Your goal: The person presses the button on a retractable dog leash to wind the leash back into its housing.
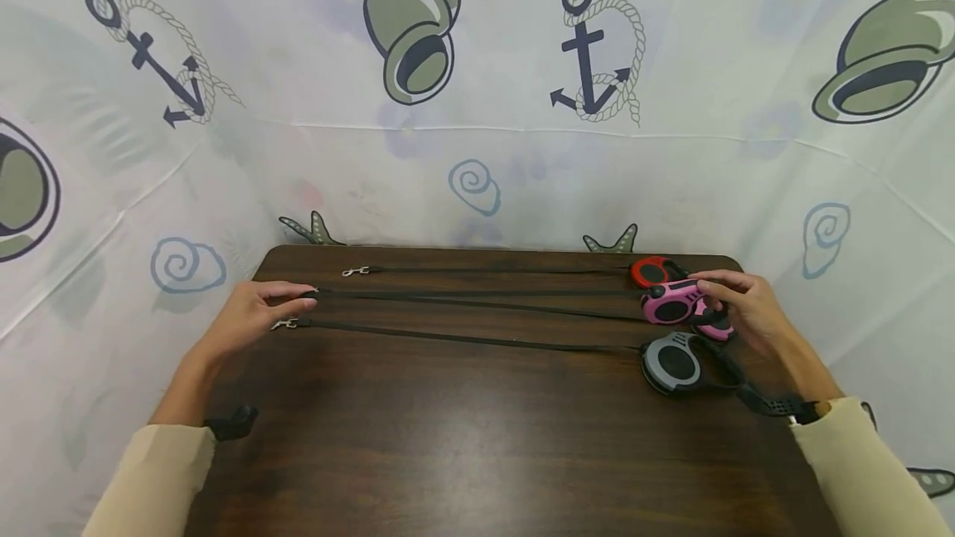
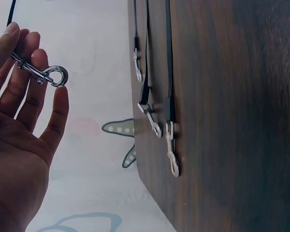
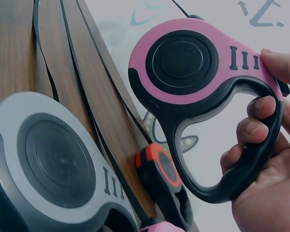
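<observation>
My right hand [image 1: 753,313] grips the black handle of a pink retractable dog leash [image 3: 137,63], its fingers curled through the loop. At the left, my left hand [image 1: 254,317] pinches the far end of that leash's black strap, near a metal snap hook [image 2: 41,73]. The strap stretches between both hands above the table. Beneath the held leash lies a second pink leash [image 1: 714,330], partly covered. Closer to me rests a grey retractable leash [image 1: 664,375], and behind is a red one [image 1: 650,272].
Three straps run leftward across the brown table [image 1: 462,437], ending in metal snap hooks, such as the nearest hook [image 2: 172,154]. White cloth [image 1: 507,89] with anchors and shells hangs behind the table and along its sides.
</observation>
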A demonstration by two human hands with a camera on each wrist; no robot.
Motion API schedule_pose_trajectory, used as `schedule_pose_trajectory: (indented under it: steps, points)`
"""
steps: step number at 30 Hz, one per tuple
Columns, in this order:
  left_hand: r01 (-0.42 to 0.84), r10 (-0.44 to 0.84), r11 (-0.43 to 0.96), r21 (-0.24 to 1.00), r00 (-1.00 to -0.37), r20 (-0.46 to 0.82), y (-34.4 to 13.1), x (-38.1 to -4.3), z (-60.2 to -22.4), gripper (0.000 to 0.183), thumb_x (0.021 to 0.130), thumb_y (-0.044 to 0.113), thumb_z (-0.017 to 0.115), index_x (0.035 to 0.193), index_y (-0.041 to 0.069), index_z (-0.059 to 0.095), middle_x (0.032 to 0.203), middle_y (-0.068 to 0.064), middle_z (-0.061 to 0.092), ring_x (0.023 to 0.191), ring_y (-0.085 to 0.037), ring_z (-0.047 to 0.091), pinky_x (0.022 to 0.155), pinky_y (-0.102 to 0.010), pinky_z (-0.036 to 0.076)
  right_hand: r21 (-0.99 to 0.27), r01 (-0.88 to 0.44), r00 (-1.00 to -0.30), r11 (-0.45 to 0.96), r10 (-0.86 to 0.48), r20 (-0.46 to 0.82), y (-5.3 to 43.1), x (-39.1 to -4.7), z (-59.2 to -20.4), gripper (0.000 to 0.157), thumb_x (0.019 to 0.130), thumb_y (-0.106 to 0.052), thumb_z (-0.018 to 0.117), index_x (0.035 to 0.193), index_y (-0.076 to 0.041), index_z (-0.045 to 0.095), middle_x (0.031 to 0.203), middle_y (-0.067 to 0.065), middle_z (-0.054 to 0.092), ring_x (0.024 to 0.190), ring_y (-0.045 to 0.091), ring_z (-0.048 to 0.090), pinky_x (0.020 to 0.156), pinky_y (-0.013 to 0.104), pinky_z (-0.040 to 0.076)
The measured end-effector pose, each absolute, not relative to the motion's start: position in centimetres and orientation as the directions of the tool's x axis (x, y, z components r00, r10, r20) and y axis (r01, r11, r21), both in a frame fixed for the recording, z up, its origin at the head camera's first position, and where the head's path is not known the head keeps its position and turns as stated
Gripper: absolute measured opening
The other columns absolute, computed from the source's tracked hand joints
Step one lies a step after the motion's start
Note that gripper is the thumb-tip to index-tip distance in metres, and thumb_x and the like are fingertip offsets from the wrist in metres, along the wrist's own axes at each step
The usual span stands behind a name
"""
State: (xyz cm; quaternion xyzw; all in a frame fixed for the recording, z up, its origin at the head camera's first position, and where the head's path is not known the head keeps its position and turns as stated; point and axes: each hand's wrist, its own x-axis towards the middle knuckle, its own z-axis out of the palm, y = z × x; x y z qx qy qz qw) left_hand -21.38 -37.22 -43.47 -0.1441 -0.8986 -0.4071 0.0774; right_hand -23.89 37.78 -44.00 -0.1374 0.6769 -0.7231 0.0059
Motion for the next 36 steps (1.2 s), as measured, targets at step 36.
schedule_pose_trajectory:
  steps: [36]
  points:
    - [0.336,0.213,0.622,0.707,-0.942,0.261,-32.1,-20.6,-42.8,0.023,0.096,0.02,0.082,0.118,0.013,0.082,0.116,-0.011,0.079,0.102,0.004,0.068,0.087,-0.013,0.049,-0.982,-0.189,-0.952,0.017,-0.247,0.179,33.1,-23.4,-43.0,0.024,0.105,0.001,0.061,0.113,-0.008,0.081,0.078,-0.005,0.059,0.071,0.012,0.05,0.058,0.046,0.02]
